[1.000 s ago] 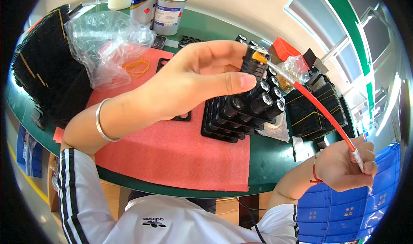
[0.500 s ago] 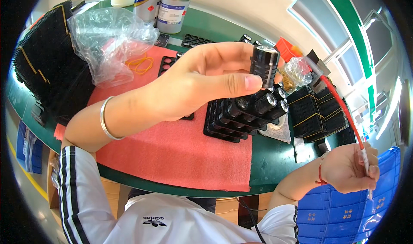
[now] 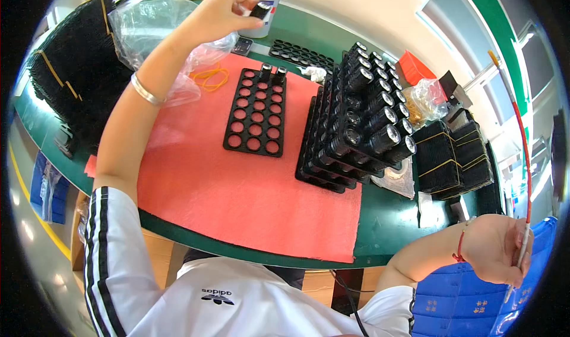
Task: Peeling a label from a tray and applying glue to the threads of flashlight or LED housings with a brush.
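At the far side of the table, my left hand (image 3: 222, 17) is raised, pinching a short black flashlight (image 3: 260, 11) between thumb and fingers. Below it on the red foam mat (image 3: 249, 206) lies a black tray with round holes (image 3: 254, 112). Two black flashlights (image 3: 272, 73) stand in the far end of this tray; its other holes show the mat. At the right, beyond the table's front edge, my right hand (image 3: 499, 251) is closed around the white lower part of a long thin red stick (image 3: 526, 153), which points upward with a yellowish tip.
Stacked trays full of black flashlights (image 3: 356, 117) stand right of the hole tray. Banded black trays (image 3: 454, 159) fill the right side, and a tall black stack (image 3: 74, 58) the left. Cans (image 3: 256, 31), a plastic bag (image 3: 154, 25) and an orange bin (image 3: 415, 67) stand farther back.
My left hand has moved up and away with the flashlight, uncovering the hole tray and stacked trays. The red stick has swung upright, and my right hand has shifted slightly right and down.
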Tool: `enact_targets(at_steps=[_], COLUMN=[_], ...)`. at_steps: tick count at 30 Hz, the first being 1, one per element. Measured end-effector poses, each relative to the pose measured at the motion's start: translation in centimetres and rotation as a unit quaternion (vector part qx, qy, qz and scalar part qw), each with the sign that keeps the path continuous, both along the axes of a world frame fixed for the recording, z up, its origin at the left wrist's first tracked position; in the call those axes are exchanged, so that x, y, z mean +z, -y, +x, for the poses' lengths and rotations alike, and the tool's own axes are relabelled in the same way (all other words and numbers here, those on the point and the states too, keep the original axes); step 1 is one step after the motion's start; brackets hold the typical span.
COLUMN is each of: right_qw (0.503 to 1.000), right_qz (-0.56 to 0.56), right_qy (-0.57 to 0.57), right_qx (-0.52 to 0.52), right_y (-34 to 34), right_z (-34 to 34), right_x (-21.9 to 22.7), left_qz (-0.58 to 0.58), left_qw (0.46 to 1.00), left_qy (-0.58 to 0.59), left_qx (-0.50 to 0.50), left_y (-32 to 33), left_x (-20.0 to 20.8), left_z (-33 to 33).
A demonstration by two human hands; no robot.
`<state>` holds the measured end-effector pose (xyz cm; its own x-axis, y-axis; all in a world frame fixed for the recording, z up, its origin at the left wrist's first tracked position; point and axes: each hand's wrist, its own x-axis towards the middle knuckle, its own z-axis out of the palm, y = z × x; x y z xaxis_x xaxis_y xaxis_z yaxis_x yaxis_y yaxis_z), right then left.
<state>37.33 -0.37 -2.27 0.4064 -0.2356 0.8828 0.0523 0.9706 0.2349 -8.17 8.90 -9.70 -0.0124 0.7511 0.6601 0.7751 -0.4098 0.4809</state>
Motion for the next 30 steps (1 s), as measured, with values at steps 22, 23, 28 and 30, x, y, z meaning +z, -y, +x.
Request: enact_targets(at_steps=[22, 23, 28, 30], right_qw=[0.992, 0.993, 0.994, 0.993], right_qz=[0.063, 0.067, 0.106, 0.115], right_qy=[-0.04, -0.031, -0.022, -0.022], right_qx=[-0.099, -0.09, -0.004, -0.036], right_y=[-1.8, -1.9, -2.2, -2.2], right_z=[3.4, 3.7, 4.3, 4.1], right_x=[0.9, 0.9, 0.9, 1.0], left_qz=[-0.216, -0.229, -0.168, -0.142], left_qw=[0.964, 0.957, 0.927, 0.905], left_qy=[0.151, 0.172, 0.318, 0.372], left_qx=[0.045, 0.046, 0.102, 0.15], left_y=[-5.5, -5.5, -4.9, -4.8], left_x=[-8.4, -8.5, -8.0, -7.5], left_z=[-3.9, -4.5, -5.6, -6.5])
